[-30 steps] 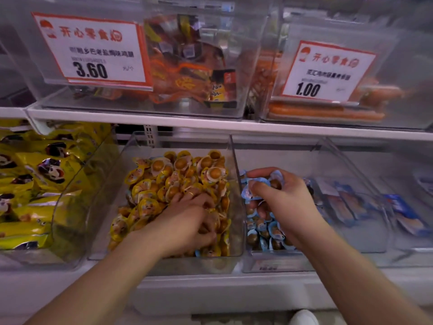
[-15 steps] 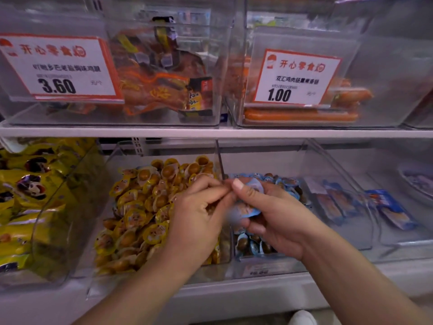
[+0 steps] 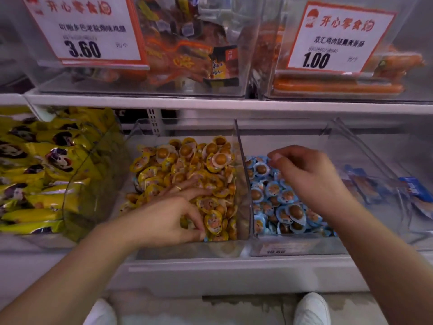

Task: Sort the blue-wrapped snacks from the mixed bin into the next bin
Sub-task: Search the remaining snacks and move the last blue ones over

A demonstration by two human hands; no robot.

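Far left there's a bin of yellow packets point(image 3: 44, 174). Next, the mixed bin point(image 3: 243, 184) of yellow-wrapped snacks point(image 3: 187, 165), where the left hand point(image 3: 168, 214) lies spread on the pile, thumb touching a blue-wrapped snack point(image 3: 206, 238) at the front. The right hand point(image 3: 309, 177) hangs loosely curled, holding nothing, over the next bin point(image 3: 293, 245) and its blue-wrapped snacks point(image 3: 276, 202).

We cannot tell whether the right hand point(image 3: 307, 177), blurred above the blue-wrapped snacks point(image 3: 276, 202), holds anything; the left hand's fingers point(image 3: 187, 191) hide some yellow-wrapped snacks point(image 3: 187, 160)
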